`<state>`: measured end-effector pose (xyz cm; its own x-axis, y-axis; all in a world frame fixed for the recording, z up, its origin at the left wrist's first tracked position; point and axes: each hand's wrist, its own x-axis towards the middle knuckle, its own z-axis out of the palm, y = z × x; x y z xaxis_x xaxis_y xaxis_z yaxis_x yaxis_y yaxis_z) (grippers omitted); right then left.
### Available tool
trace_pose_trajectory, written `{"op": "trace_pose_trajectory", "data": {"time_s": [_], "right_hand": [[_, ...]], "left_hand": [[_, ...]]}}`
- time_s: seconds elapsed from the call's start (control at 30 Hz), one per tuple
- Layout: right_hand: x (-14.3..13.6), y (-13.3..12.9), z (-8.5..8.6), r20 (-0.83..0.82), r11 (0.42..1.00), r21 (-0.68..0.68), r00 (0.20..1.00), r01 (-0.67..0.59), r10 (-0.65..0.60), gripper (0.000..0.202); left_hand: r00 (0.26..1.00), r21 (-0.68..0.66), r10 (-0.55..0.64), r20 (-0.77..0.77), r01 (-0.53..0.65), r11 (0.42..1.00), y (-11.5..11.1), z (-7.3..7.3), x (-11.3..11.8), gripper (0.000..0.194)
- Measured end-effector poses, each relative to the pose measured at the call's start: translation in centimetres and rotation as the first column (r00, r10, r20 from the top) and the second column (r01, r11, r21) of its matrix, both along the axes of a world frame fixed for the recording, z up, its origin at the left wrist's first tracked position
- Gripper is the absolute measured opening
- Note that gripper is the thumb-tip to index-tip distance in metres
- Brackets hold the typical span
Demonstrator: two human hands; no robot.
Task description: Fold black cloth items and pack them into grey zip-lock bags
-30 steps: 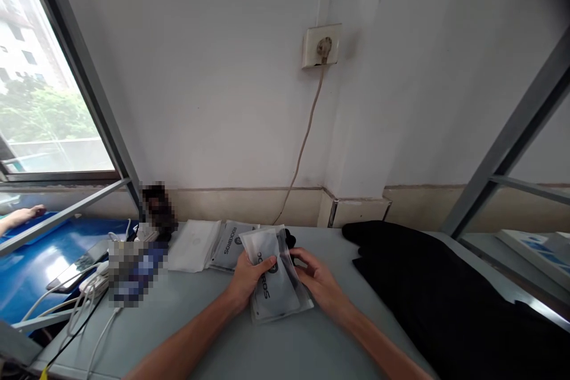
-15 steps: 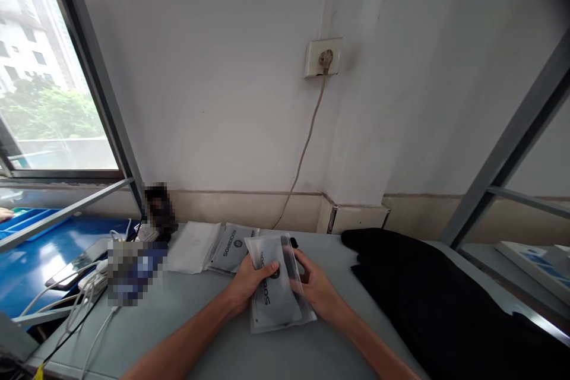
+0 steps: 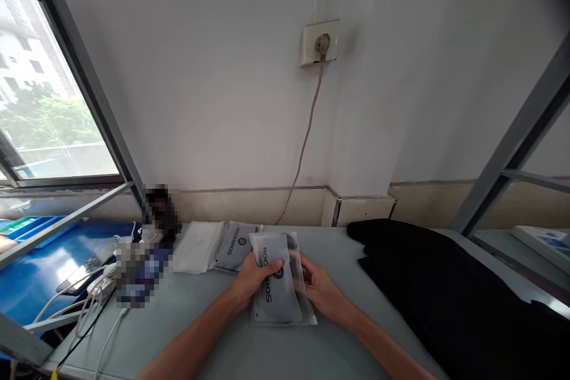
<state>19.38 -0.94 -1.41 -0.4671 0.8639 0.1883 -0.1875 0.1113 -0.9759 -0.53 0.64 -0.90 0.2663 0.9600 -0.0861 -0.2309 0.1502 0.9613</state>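
Observation:
A frosted plastic zip bag (image 3: 284, 294) with a grey, ROCKBROS-printed packet inside stands tilted over the table. My left hand (image 3: 255, 278) grips its left side, thumb pressed across the front over the round logo. My right hand (image 3: 323, 290) is closed around the right edge; its fingertips show dimly through the translucent plastic, and I cannot tell whether they are inside or behind it. Behind my left hand lies a similar grey ROCKBROS bag (image 3: 237, 246), and left of that a whitish frosted bag (image 3: 198, 247).
Black fabric (image 3: 445, 291) covers the right of the grey table (image 3: 285, 356). White cables (image 3: 95, 294) and blurred-out items (image 3: 145, 273) crowd the left. Metal frame posts (image 3: 512, 124) flank both sides. A plug sits in the wall socket (image 3: 320, 43); a person's hand (image 3: 5, 243) shows far left.
The view has shifted slightly. Both hands keep hold of the zip bag, which is turned a little more upright and facing me; the right fingers have shifted slightly at its edge.

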Motion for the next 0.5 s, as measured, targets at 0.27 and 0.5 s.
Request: {"op": "trace_pose_trajectory", "data": {"time_s": [0.27,0.5], "right_hand": [[-0.30,-0.29,-0.07,0.076,0.982,0.038,0.979,0.185,-0.187,0.064],[-1.04,-0.02,-0.46,0.086,0.930,-0.001,0.927,0.367,-0.365,0.052]], "left_hand": [[0.999,-0.009,-0.028,0.029,0.028,1.000,0.23,-0.26,-0.18,0.054],[0.998,0.025,0.068,0.017,-0.068,0.997,0.49,-0.23,0.21,0.053]]}}
